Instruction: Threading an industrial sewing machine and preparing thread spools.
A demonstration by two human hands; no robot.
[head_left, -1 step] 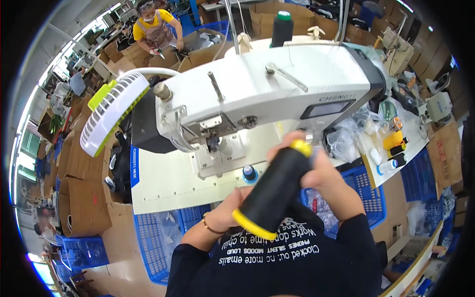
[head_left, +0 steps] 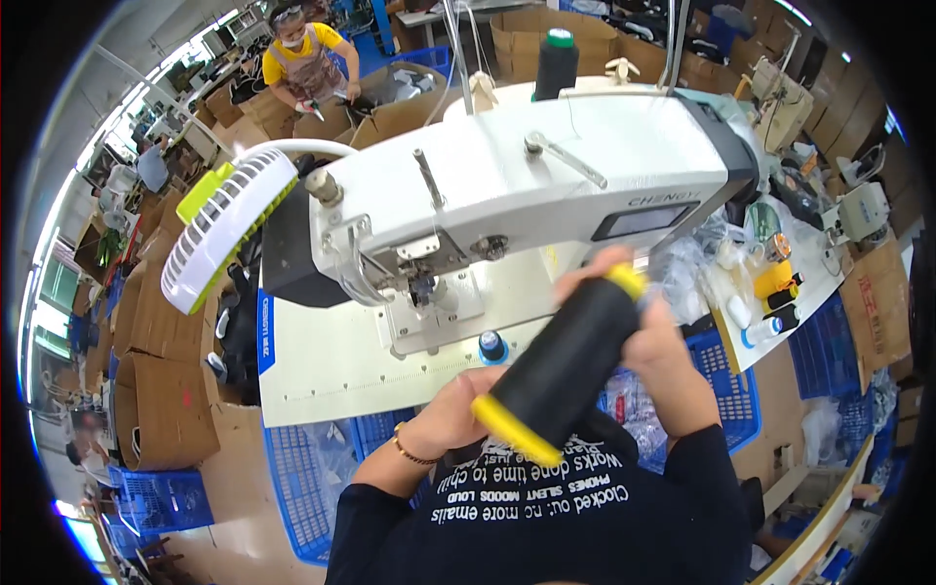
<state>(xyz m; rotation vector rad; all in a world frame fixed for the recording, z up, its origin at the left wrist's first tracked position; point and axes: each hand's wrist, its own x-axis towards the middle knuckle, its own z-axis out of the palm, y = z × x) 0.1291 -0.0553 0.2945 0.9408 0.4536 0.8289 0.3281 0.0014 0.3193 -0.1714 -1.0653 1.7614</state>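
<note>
Black thread spool (head_left: 565,356) in mid-frame, a bit right of centre, tilted with its wide end toward lower left, held up in front of the sewing machine. Right hand (head_left: 658,341) is closed round the narrow upper end, fingers spread to both sides, some motion blur. Left hand (head_left: 453,414) is at the wide lower end, touching or very near; its fingers go behind the spool, so can't tell if it grips or just steadies. Step in hand, as judged: handling the spool between two hands, off the table. Next move would call for a firm hold at the narrow end and care at the wide rim if one hand lets go. Spool: tapered cylinder, matte black wound thread, yellow rims at both ends, likely smooth plastic. Just left of it, a small blue-and-white spool (head_left: 492,347) stands on the pale, flat sewing table (head_left: 312,356). Above, glossy white metal sewing machine (head_left: 487,175), with a green-topped black cone (head_left: 557,68) behind. Left, ribbed white-and-green fan (head_left: 229,229). Right, crumpled clear plastic bags (head_left: 682,278). Lower left, latticed blue crate (head_left: 302,492). Upper left, co-worker (head_left: 310,68) among brown cardboard boxes.
</note>
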